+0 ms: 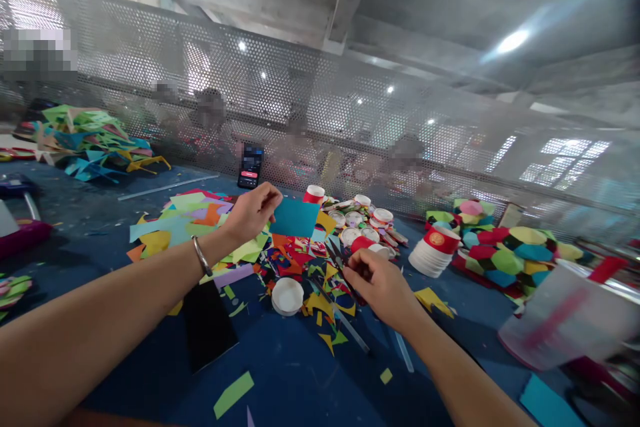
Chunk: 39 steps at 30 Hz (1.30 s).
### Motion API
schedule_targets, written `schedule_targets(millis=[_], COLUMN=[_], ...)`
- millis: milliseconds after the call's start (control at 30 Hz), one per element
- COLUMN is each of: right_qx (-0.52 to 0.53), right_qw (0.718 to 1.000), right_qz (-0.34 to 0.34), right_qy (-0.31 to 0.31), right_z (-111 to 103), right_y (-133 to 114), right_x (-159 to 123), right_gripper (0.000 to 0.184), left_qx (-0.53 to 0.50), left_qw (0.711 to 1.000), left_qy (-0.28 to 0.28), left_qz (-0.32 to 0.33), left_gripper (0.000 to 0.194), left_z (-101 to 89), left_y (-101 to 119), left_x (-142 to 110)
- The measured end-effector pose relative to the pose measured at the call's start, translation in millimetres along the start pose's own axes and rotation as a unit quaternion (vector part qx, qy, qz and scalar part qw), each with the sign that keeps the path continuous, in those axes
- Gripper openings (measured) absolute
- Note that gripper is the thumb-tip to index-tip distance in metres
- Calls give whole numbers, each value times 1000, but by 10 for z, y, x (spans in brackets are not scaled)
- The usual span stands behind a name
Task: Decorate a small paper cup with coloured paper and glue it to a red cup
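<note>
My left hand (pixel 255 212) pinches a blue paper card (pixel 296 217) at its left edge, fingertips pressed together, holding it up beyond the middle of the scrap pile (pixel 295 257). My right hand (pixel 381 280) is curled closed around a pair of scissors (pixel 336 255), the dark blades pointing away from me, near the card's lower right corner (the handles are hidden behind my fingers, so I can't tell how they sit).

Just in front of the scraps, a shallow white cup base (pixel 287 296) lies with its hollow upward, its pale floor showing. Behind the card, a red-and-white paper cup (pixel 314 194) stands among the scraps, and more round cup bottoms (pixel 354 219) are heaped beside it. Another red-and-white cup piece (pixel 364 244) lies just past my right hand.

Farther right, paper cups sit nested in a leaning stack (pixel 434 252), one inside another. Nearest me on that side, a translucent plastic cup (pixel 530 333) stands on the blue tabletop (pixel 310 393) with a red straw (pixel 606 269) in it; what else it holds is too blurred to tell.
</note>
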State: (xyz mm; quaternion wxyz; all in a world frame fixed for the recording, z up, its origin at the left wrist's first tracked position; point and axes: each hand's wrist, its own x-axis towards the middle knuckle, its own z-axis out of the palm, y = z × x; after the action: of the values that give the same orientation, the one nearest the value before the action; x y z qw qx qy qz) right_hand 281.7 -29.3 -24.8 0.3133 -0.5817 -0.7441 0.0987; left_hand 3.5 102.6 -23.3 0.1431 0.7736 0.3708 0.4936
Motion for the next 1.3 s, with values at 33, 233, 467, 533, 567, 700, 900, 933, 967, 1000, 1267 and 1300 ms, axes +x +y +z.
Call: schedule_targets(millis=[33, 233, 467, 533, 567, 700, 900, 933, 967, 1000, 1267, 1300], right_qx=[-1, -8, -4, -4, -4, -1, 3, 4, 4, 5, 10, 10], right_qw=[1000, 1000, 1000, 1000, 1000, 1000, 1000, 1000, 1000, 1000, 1000, 1000], right_qz=[2, 12, 15, 16, 16, 16, 14, 14, 14, 14, 11, 11], right_qy=[1, 11, 15, 15, 15, 14, 16, 17, 18, 17, 10, 10], right_z=[0, 2, 2, -3, -4, 6, 20, 18, 15, 13, 30, 33], right_y=[1, 10, 28, 29, 30, 31, 23, 25, 28, 32, 62, 67], right_x=[2, 5, 4, 8, 10, 11, 5, 4, 3, 2, 2, 5], right_gripper=[16, 18, 18, 18, 18, 18, 17, 18, 18, 18, 19, 19], left_qx=[-12, -24, 75, 123, 146, 227, 285, 287, 290, 292, 314, 312], left_qw=[1000, 995, 992, 989, 987, 973, 952, 948, 944, 941, 894, 889], left_qy=[6, 32, 53, 50, 44, 28, -98, -126, -148, -165, -311, -326], left_qz=[-17, -93, -88, -65, -53, -38, -52, -51, -50, -51, -71, -74], left_gripper=[25, 25, 16, 12, 10, 14, 27, 30, 34, 36, 64, 64], left_z=[-6, -20, -111, -143, -162, -253, -287, -278, -271, -268, -412, -441], left_y=[-49, -309, -260, -211, -193, -193, -375, -399, -413, -419, -239, -213], left_x=[8, 39, 35, 14, 4, -15, -1, 5, 11, 17, -43, -48])
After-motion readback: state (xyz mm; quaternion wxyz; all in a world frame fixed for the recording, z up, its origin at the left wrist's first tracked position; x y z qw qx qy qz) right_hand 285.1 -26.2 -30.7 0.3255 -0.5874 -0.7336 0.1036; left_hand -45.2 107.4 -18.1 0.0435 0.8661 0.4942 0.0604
